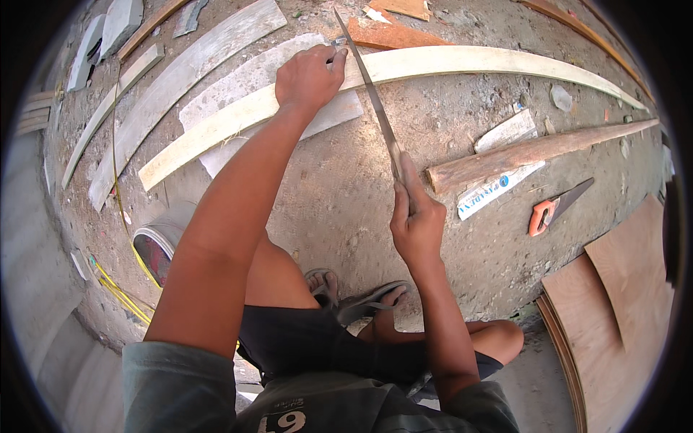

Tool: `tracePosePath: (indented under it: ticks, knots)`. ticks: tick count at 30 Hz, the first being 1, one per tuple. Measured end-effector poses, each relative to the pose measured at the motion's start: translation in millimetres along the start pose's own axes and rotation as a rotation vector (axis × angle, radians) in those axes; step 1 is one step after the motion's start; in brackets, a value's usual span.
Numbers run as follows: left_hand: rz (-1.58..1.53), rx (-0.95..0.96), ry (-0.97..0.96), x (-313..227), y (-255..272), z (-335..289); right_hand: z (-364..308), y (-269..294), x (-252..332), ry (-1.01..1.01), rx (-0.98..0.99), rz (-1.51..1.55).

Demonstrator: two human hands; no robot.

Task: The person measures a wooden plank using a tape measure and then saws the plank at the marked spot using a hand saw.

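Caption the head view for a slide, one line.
Left hand on a pale board, right hand holding a long-bladed tool across it; orange-handled saw on the ground.

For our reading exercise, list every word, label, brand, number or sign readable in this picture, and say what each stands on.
White strip by the brown timber: blue capitals beside a round blue emblem, clear enough to read but not copied here.
Dark shirt: a large pale numeral, also not copied; the smaller lettering above it is too small to read reliably.
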State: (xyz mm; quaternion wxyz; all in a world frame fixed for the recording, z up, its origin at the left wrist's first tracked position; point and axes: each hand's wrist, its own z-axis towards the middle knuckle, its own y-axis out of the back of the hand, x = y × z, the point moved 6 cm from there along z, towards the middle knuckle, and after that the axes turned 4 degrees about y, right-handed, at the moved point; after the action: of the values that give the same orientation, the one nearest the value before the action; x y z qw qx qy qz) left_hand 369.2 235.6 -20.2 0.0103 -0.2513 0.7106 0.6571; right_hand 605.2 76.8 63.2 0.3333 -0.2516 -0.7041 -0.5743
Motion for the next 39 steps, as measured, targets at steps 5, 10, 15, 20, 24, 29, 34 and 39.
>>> tracePosePath:
  ticks: [5,10,15,20,24,29,34,39]
  knots:
    - [-0.009,0.021,-0.011,3,-3,-10,74,-23,13,0.080,-0.065,0.021]
    - [0.019,0.018,0.038,15,2,-4,-56,12,-4,0.097,-0.088,0.105]
    - [-0.015,0.024,0.006,-10,-6,-3,58,-4,9,0.054,-0.062,0.022]
    - [0.016,0.010,-0.006,9,-4,-5,49,-15,13,0.023,-0.005,0.012]
    - [-0.013,-0.037,-0.017,15,5,-4,-64,28,9,0.062,-0.042,0.108]
    - [-0.042,-0.021,-0.014,-12,0,-2,53,-4,13,0.078,-0.056,-0.064]
    - [-0.005,0.079,0.015,5,-10,-13,48,-16,15,0.033,0.011,-0.030]
    - [0.017,-0.046,0.010,12,10,-7,-77,30,7,0.077,-0.032,0.015]
